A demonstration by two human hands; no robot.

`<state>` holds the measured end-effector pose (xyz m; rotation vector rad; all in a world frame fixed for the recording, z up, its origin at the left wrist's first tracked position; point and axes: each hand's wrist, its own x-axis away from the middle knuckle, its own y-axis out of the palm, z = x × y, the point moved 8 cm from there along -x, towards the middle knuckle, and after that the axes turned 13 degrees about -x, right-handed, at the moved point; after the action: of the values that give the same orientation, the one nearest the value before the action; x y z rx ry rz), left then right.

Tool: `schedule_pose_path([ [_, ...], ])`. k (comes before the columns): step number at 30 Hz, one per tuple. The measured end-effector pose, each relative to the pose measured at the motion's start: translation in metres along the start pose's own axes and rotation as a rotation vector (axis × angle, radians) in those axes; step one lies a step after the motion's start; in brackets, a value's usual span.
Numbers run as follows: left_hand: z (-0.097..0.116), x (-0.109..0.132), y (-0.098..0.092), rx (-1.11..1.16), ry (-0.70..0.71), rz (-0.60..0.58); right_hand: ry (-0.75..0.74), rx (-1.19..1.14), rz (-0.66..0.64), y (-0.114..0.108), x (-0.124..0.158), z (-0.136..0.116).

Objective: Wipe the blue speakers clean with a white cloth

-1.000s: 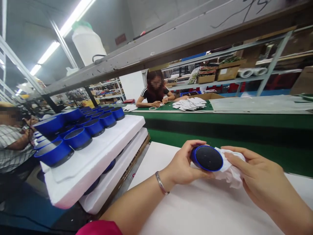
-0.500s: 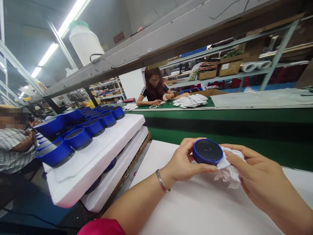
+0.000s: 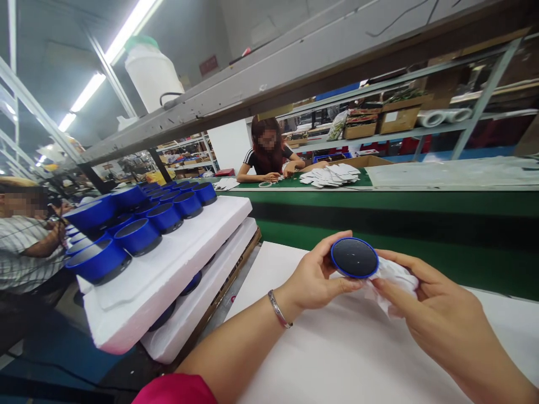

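Observation:
My left hand grips a round blue speaker by its side, the dark mesh top tilted toward me. A white cloth is bunched in my right hand, pinched between thumb and fingers and pressed against the speaker's right side. Both hands are raised over the white work surface. Part of the cloth is hidden behind my right thumb and fingers.
Many similar blue speakers stand on stacked white foam trays at the left. Beyond the green bench a person sits by a pile of white pieces. Another person is at far left. A grey shelf beam crosses overhead.
The speaker has tipped so its mesh top faces me more and its blue side shows less. My right hand and the cloth have shifted slightly left along its edge.

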<state>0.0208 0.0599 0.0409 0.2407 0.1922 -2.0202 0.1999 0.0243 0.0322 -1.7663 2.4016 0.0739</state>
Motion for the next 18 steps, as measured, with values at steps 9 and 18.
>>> schedule_pose_path([
  [9, -0.014, 0.000, 0.003, 0.215, -0.140, -0.050, -0.182, 0.098, 0.041, 0.001, 0.006, -0.011],
  [18, -0.030, 0.006, 0.015, 0.440, -0.300, 0.026, -0.362, 0.011, -0.090, 0.013, 0.014, -0.015],
])
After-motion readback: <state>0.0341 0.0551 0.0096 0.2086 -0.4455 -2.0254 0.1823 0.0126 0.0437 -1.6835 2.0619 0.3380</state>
